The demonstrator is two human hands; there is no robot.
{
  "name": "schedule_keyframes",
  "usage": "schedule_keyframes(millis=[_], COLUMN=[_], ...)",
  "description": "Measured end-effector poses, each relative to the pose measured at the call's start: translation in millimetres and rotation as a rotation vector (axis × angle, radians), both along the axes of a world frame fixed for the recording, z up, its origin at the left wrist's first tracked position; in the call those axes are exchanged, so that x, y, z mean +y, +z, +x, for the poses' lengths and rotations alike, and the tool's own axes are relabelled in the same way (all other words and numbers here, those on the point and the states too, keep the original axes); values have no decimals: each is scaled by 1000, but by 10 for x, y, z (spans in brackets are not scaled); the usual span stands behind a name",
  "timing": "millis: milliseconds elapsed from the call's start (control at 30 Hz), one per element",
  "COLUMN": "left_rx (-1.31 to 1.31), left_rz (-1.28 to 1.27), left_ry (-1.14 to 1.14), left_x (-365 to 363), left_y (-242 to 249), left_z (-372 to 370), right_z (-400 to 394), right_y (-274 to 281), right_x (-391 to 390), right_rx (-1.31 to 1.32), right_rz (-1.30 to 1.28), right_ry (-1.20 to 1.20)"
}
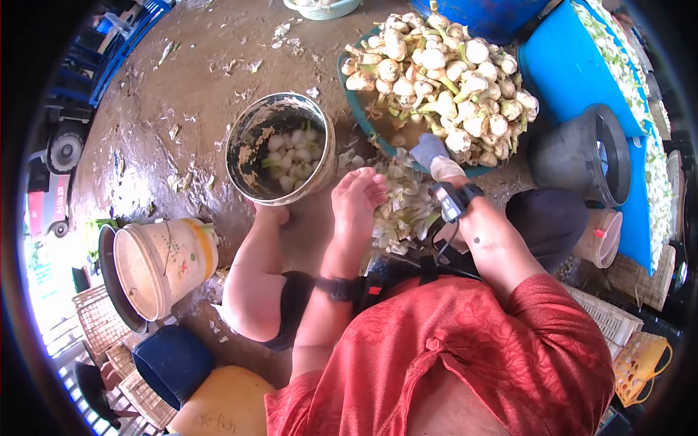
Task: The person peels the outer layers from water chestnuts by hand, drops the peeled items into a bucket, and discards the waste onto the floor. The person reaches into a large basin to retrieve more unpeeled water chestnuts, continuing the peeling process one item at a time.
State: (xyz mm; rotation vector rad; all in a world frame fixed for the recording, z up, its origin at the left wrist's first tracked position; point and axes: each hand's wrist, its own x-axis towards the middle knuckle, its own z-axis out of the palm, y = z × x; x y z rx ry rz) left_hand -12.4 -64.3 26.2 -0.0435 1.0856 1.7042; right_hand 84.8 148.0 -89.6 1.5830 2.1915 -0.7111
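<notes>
The red patterned shirt point(465, 349) lies nearest the camera, and beyond it the left hand point(358, 198), bare with its fingers partly curled, is near the round mud-stained bucket point(326, 156) holding peeled white bulbs point(292, 154). The right hand point(430, 150), in a grey-blue glove, is at the near rim of the wide green basin point(352, 94) heaped with root-tipped whitish bulbs point(454, 80); I cannot tell whether either grip holds anything.

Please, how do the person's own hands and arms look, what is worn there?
The left hand is bare, with a black watch on its wrist. The right hand wears a blue-grey glove with a whitish cuff; a dark device with a thin cable is strapped nearby. The red patterned sleeves are short.
</notes>
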Motion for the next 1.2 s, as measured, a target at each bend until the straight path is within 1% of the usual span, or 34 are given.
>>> schedule_keyframes(millis=[33,67,133,200,233,267,333,367,400,433,467,500,533,600,667,733,767,800,833,867,900,933,967,1000,1033,1067,1100,1133,1167,1200], left_rx=[15,17,-10,7,15,15,88,89,136,183,185,129,73,81,105,115,171,225,187,188,165,142,83,82,189,295,373,511,673,834], left_rz=[-11,-7,25,-1,-24,-22,-102,-103,-185,-267,-271,-254,-237,-205,-163,-144,-104,-63,-42,-40,10,62,92,91,139,188,118,21,-64,-149], left_ry=[0,10,-1,-7,-5,-4,28,27,-11,-51,-52,-123,-195,-209,-221,-184,-129,-73,-60,-63,-1,62,64,63,90,115,80,48,-20,-87], left_x=[4,9,-9,-9,5,13,23,38,64,89,99,99,101,90,70,58,42,26,7,16,31,49,42,63,99,124,123,125,122,122], left_y=[8,6,-15,-52,-76,-114,-177,-173,-168,-161,-166,-178,-190,-249,-272,-269,-315,-339,-359,-329,-296,-261,-158,-161,-173,-182,-175,-167,-87,-4], left_z=[-6,-10,3,3,3,10,16,13,8,-1,-25,-66,-97,-115,-134,-111,-121,-132,-182,-166,-149,-146,-134,-102,-35,28,71,123,174,214], right_z=[132,173,243,259,258,285,341,377,396,430,441,443,443,453,462,486,494,546,622,643,693,709,734,762,763,719,620,512,404,287], right_y=[-219,-228,-245,-152,-135,23,283,324,441,563,732,912,960,1011,1027,995,1082,981,822,810,813,793,713,635,537,609,764,855,764,595], right_x=[20,-31,-48,30,-25,-102,-228,-240,-315,-410,-504,-572,-613,-668,-671,-606,-565,-494,-406,-379,-349,-358,-379,-425,-481,-576,-692,-773,-799,-803], right_rx=[181,362,394,236,476,476,944,955,956,1030,1104,1045,1049,1128,1148,1050,1023,1024,880,731,409,411,394,375,682,679,870,1042,1047,1148], right_rz=[33,60,24,399,107,109,-149,-212,-213,-213,-214,-253,-255,-90,-72,-103,-69,-68,79,225,165,171,157,138,-24,-26,-353,-681,-680,-497], right_ry=[-32,-62,-70,779,371,372,-34,17,14,93,175,219,217,565,552,379,337,336,306,274,255,254,319,383,291,287,-4,-307,-310,-143])
